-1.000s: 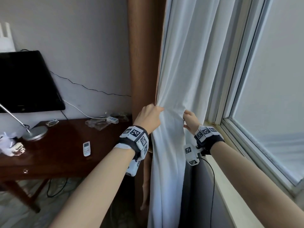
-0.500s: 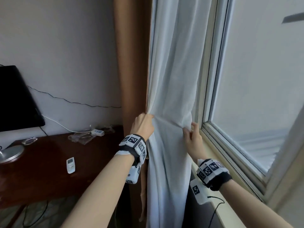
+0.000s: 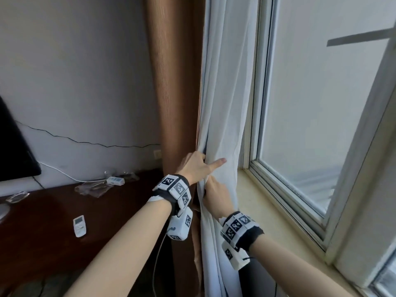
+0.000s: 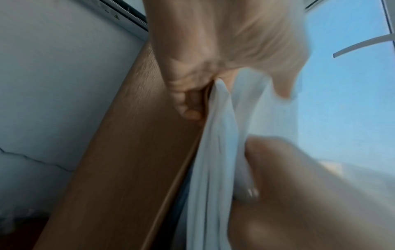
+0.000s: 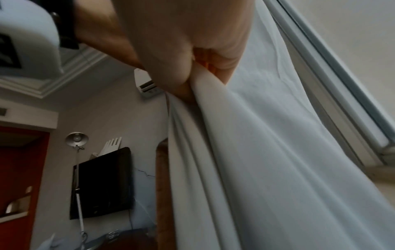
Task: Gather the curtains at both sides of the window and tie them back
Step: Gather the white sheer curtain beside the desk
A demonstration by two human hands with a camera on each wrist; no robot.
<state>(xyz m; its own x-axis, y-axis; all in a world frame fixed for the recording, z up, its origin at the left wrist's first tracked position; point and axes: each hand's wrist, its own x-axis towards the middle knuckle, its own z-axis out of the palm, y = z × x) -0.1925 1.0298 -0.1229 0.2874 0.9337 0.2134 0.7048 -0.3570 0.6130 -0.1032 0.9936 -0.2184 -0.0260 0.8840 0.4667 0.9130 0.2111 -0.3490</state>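
The sheer curtain (image 3: 222, 116) hung between the heavy curtain (image 3: 175, 82) on its left and the window (image 3: 317, 108) on its right. A remote (image 3: 79, 225) lay on the desk (image 3: 42, 211), left of both curtains.

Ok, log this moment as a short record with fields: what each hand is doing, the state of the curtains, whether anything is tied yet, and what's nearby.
left hand: grips the white sheer curtain at its left edge, thumb lying straight across the fabric
right hand: grips the same curtain just below the left hand
white sheer curtain: bunched into folds between the hands, beside the window frame
brown curtain: hangs left of the sheer one, not held
tie-back: none visible; nothing tied yet
nearby: remote control on the dark wooden desk; windowsill to the right
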